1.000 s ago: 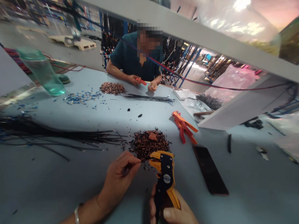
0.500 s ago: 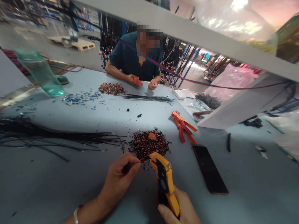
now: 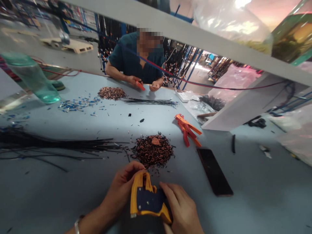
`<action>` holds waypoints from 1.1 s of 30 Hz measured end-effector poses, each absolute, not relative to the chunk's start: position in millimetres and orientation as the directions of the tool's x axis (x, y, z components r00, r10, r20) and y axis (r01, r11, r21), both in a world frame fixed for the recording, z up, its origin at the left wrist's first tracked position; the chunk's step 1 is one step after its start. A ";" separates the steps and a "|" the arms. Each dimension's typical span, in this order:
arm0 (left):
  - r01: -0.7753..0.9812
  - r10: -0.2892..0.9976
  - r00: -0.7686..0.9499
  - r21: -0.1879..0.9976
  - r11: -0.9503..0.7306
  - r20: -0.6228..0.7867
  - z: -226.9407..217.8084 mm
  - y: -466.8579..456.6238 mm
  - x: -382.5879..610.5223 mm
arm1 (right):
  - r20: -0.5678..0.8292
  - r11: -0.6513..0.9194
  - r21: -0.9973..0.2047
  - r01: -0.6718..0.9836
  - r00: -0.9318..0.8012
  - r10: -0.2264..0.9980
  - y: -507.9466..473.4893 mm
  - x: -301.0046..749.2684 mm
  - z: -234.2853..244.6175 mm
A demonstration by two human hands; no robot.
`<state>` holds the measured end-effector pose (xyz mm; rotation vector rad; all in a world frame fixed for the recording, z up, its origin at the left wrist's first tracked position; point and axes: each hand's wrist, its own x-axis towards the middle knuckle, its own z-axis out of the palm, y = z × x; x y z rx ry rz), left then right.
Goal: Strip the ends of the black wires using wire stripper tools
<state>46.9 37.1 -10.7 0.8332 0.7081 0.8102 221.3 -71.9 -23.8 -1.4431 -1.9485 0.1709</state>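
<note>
My left hand (image 3: 119, 188) is closed in a pinch on a thin black wire (image 3: 127, 156), part of which shows behind the fingers. In my right hand (image 3: 182, 208) is a yellow and dark blue wire stripper (image 3: 149, 198), turned with its flat side up. Its jaw end is right by my left fingertips, and whether the wire lies between the jaws is hidden. Just beyond both hands sits a pile of short black and copper-coloured offcuts (image 3: 153, 154). A bundle of long black wires (image 3: 73, 144) stretches across the table at left.
Red-orange pliers (image 3: 187, 130) and a dark phone (image 3: 214, 172) lie to the right. Across the table a person (image 3: 136, 58) holds a red tool (image 3: 140, 85). A green bottle (image 3: 36, 81) stands at left. A white beam (image 3: 170, 26) and a cable (image 3: 195, 85) cross overhead.
My right hand has brought the wire stripper left and rotated it, so its jaws are now against my left fingertips. The whole view has shifted slightly.
</note>
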 end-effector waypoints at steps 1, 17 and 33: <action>-0.325 0.839 0.496 0.847 0.420 -0.226 -10.4 37.2 46.5 | 0.462 0.376 -0.469 0.799 -0.141 0.875 -71.0 221.2 -22.2; -0.308 0.733 0.603 0.756 0.578 -0.315 6.7 38.2 48.1 | 0.515 0.376 -0.248 0.893 -0.206 0.832 -65.7 218.3 -11.3; -0.257 0.712 0.643 0.797 0.547 -0.282 -2.1 35.5 47.8 | 0.532 0.354 -0.292 0.889 -0.157 0.832 -63.2 219.0 -15.7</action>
